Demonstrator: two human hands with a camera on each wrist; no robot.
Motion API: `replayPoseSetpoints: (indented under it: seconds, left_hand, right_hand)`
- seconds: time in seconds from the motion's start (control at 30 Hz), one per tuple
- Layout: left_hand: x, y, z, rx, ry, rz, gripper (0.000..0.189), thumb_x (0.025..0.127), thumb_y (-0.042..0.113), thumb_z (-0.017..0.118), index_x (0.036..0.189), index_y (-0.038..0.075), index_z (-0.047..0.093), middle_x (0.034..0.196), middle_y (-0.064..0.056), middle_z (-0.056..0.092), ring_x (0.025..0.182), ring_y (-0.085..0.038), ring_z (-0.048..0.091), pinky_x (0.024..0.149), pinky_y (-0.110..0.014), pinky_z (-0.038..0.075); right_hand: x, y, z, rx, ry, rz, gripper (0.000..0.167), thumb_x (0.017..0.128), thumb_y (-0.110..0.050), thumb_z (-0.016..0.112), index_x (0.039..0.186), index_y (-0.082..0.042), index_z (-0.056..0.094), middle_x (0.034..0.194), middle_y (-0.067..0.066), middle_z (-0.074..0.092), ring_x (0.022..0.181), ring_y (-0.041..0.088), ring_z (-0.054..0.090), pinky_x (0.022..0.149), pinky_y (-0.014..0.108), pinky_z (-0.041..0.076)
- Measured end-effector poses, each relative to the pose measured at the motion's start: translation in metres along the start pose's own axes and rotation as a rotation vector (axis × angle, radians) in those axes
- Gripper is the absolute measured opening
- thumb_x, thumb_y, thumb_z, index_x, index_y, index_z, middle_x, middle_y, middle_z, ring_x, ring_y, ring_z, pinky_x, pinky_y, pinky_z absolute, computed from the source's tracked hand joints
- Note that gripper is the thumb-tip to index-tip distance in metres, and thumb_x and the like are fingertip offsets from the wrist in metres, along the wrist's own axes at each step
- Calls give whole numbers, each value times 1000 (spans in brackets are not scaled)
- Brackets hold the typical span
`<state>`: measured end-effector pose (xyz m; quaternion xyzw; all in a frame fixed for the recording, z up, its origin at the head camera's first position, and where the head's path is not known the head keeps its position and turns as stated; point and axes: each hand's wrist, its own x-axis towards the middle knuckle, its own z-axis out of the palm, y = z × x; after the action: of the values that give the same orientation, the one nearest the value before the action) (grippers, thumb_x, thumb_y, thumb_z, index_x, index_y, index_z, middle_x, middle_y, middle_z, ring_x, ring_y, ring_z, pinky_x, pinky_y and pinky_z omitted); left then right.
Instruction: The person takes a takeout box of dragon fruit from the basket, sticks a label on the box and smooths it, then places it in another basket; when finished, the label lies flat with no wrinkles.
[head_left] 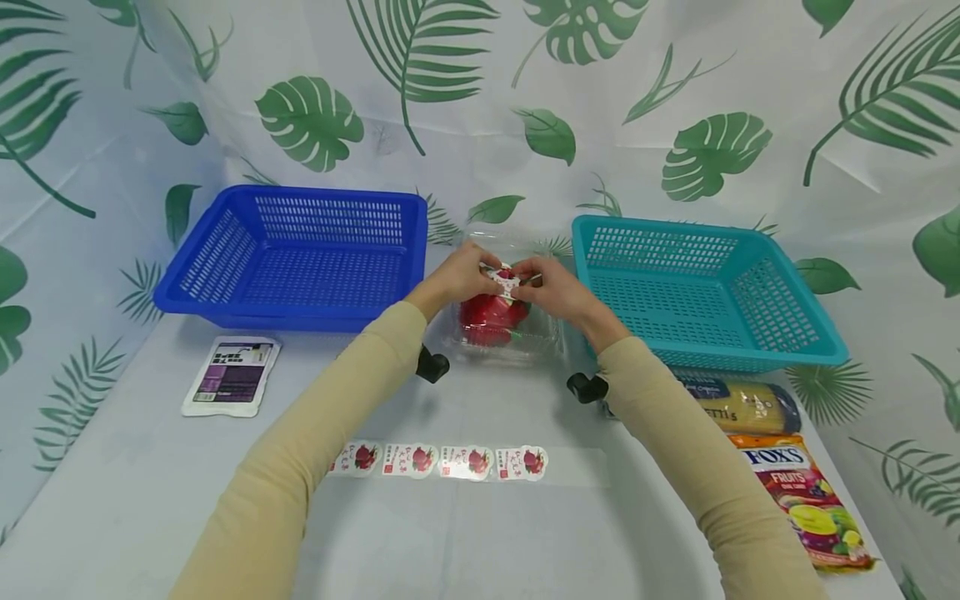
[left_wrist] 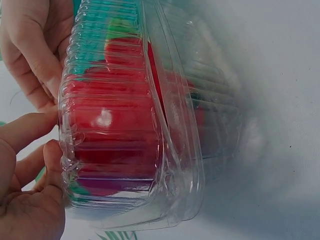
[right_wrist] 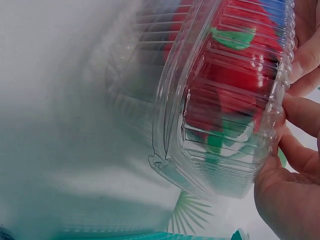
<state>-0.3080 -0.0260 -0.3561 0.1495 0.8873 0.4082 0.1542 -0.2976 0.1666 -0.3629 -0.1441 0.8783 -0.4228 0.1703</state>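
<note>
While left hand (head_left: 467,273) and right hand (head_left: 555,287) pinch 1 label (head_left: 504,283) by its edges over the clear clamshell (head_left: 543,335), upper centre of frame, step in hand looks like sticking it on top. Next move likely calls for squaring it, then pressing flat; 4 more labels (head_left: 475,462) show lower centre.

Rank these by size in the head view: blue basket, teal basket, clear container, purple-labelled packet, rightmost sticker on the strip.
1. Blue basket and teal basket: too alike to rank apart.
2. Clear container, partly covered by hands.
3. Purple-labelled packet.
4. Rightmost sticker.
</note>
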Motion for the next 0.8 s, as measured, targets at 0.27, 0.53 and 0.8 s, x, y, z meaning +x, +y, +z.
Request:
replayPoseSetpoints:
  seconds: [0.27, 0.53, 0.8]
  left_hand:
    - [0, 0, -2, -15, -19, 4, 46, 88, 14, 73, 131, 2, 60, 132, -14, 39, 107, -23, 54, 91, -31, 49]
    - [-3, 0, -4, -74, -47, -22, 48, 88, 11, 73, 133, 3, 58, 131, -12, 39, 107, -22, 52, 94, -32, 48]
    - [-2, 0, -4, -71, -50, -3, 45, 90, 10, 71, 132, 3, 59, 132, -13, 41, 105, -23, 55, 92, -32, 49]
  right_hand:
    - [1, 1, -1, -38, -9, 4, 58, 98, -15, 60, 148, 0, 36, 140, 17, 45, 120, 34, 48, 98, 47, 47]
    - [0, 1, -2, -9, -41, -6, 55, 98, -8, 56, 149, -2, 36, 143, 16, 41, 117, 33, 49, 98, 48, 46]
    - [-1, 0, -3, -26, -38, 7, 56, 98, -16, 58, 148, -4, 37, 144, 15, 39, 119, 33, 48, 99, 50, 45]
